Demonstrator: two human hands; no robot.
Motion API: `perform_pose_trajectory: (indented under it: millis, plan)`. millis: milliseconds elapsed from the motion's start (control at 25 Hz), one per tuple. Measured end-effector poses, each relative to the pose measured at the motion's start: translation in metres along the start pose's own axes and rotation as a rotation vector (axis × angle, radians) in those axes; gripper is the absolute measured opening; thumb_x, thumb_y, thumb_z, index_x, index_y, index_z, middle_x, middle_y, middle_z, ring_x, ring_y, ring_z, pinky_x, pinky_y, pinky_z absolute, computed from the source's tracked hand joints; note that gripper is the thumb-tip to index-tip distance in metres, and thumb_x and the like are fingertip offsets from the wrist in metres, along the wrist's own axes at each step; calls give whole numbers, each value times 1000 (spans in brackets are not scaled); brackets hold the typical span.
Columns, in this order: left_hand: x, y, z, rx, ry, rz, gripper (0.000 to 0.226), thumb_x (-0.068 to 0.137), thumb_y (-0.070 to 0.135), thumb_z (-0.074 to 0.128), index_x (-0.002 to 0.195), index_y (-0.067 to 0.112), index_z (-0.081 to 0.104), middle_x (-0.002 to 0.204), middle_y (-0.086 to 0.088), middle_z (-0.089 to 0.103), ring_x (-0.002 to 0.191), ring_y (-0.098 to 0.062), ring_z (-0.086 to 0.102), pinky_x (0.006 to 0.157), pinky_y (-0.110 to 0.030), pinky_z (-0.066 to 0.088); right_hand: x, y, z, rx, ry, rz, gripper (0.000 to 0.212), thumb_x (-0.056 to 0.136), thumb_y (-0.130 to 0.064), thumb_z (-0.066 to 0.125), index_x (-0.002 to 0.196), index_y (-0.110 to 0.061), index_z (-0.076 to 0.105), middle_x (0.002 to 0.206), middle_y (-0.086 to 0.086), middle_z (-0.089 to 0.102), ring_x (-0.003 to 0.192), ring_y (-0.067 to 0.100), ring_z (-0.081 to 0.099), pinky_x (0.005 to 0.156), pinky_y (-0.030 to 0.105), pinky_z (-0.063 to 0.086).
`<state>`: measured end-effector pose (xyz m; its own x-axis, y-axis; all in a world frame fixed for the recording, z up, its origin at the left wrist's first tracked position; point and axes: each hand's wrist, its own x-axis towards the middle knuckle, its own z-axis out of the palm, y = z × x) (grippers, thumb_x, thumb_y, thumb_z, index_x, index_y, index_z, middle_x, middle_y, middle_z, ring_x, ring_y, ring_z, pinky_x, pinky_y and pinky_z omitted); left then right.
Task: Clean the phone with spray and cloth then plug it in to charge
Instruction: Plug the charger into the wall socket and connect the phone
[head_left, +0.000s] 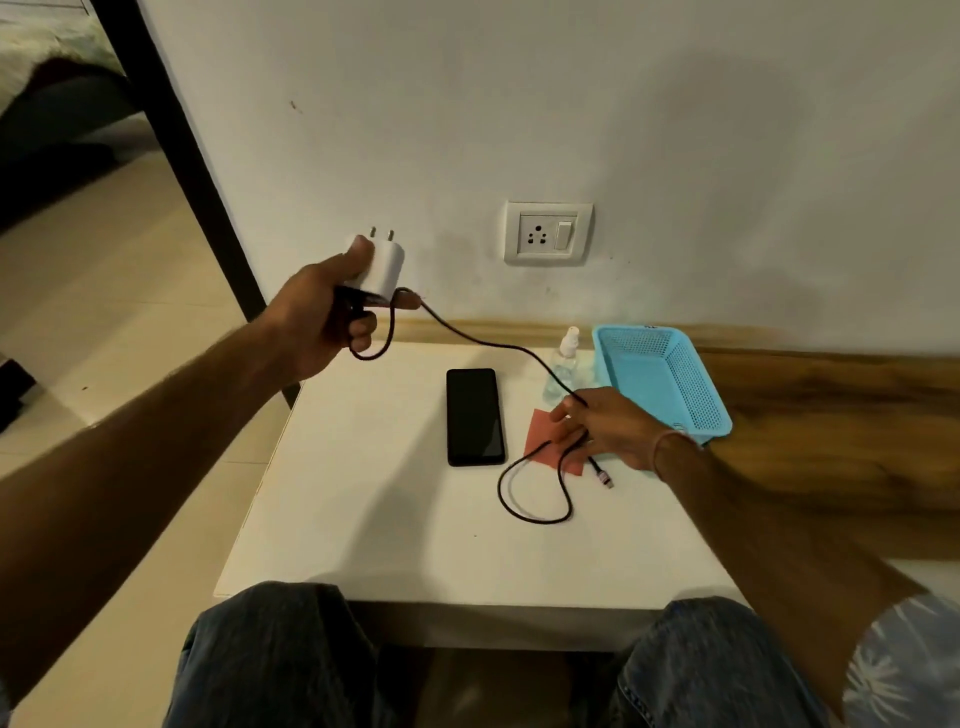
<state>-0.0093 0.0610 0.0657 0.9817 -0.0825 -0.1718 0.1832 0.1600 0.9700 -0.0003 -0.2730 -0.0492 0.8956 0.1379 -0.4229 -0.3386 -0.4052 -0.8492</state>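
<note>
A black phone (475, 417) lies screen up on the white table (395, 525). My left hand (317, 322) grips a white charger adapter (382, 267) in the air, its pins pointing up, left of the wall socket (548, 234). The dark cable (483, 340) runs from it down to my right hand (608, 428), which pinches it above the red cloth (543, 441). The cable loops on the table and its plug end (605, 480) lies free. A clear spray bottle (563, 364) stands behind my right hand.
A blue mesh basket (660, 382) sits at the table's back right, against a wooden ledge (831, 410). The wall rises directly behind the table. A dark door frame (182, 156) and tiled floor are to the left. My knees are at the table's front edge.
</note>
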Motion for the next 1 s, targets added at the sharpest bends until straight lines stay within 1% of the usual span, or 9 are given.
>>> perform_pose_trajectory:
  millis: [120, 240, 360, 480, 560, 680, 840, 920, 1000]
  plan:
    - [7, -2, 5, 240, 106, -30, 50, 102, 49, 50, 128, 7, 54, 125, -27, 62, 52, -21, 55, 49, -32, 53, 9, -4, 11, -166, 53, -37, 24, 104, -18, 43, 110, -2, 60, 101, 20, 70, 90, 36, 70, 83, 52, 58]
    - [15, -4, 4, 507, 218, 10, 47, 101, 49, 51, 120, 6, 54, 111, -18, 57, 60, -25, 63, 55, -37, 58, 12, -5, 11, -257, -12, 12, 23, 104, -16, 40, 107, -4, 58, 95, 19, 68, 79, 37, 70, 71, 52, 61]
    - [23, -4, 8, 567, 298, 105, 44, 101, 53, 49, 113, 11, 56, 109, -14, 64, 75, -24, 63, 65, -36, 54, 12, -2, 13, -313, -18, 59, 29, 105, -25, 37, 107, -5, 58, 94, 20, 65, 84, 37, 68, 71, 49, 61]
    - [32, -4, 27, 378, 340, 121, 38, 102, 53, 48, 112, 17, 57, 103, -14, 74, 75, -23, 70, 66, -31, 53, 12, -5, 29, -117, -107, 76, 34, 107, -28, 33, 97, -6, 56, 83, 16, 64, 66, 24, 62, 61, 37, 56]
    - [39, -3, 45, 129, 319, 71, 45, 103, 51, 47, 124, 13, 54, 97, -14, 75, 66, -26, 70, 66, -36, 59, 14, -15, 46, 16, -178, 64, 34, 106, -31, 34, 95, -7, 56, 81, 14, 61, 63, 22, 59, 60, 34, 53]
    - [49, -1, 70, -102, 258, 39, 52, 102, 53, 48, 129, 9, 52, 90, -12, 75, 50, -23, 60, 60, -38, 59, 21, -30, 76, 2, -248, 28, 37, 105, -35, 36, 102, -6, 58, 82, 13, 59, 68, 24, 62, 66, 40, 59]
    - [60, -8, 87, -136, 213, -9, 51, 101, 54, 48, 130, 12, 51, 93, -12, 74, 45, -19, 47, 49, -29, 49, 24, -41, 98, -66, -348, 117, 51, 102, -45, 42, 122, 1, 53, 97, 17, 63, 75, 32, 68, 79, 49, 60]
    - [63, -14, 88, -151, 189, -41, 50, 102, 52, 49, 131, 11, 51, 98, -13, 74, 47, -19, 47, 49, -30, 48, 19, -45, 87, -182, -322, 114, 58, 99, -53, 43, 125, -2, 50, 111, 20, 66, 76, 33, 72, 66, 43, 62]
    - [67, -19, 87, -154, 151, -68, 47, 103, 45, 51, 132, 8, 53, 102, -14, 73, 50, -19, 47, 50, -31, 48, 16, -54, 62, -384, -191, 8, 54, 98, -55, 44, 114, -5, 56, 107, 14, 70, 67, 28, 74, 48, 31, 57]
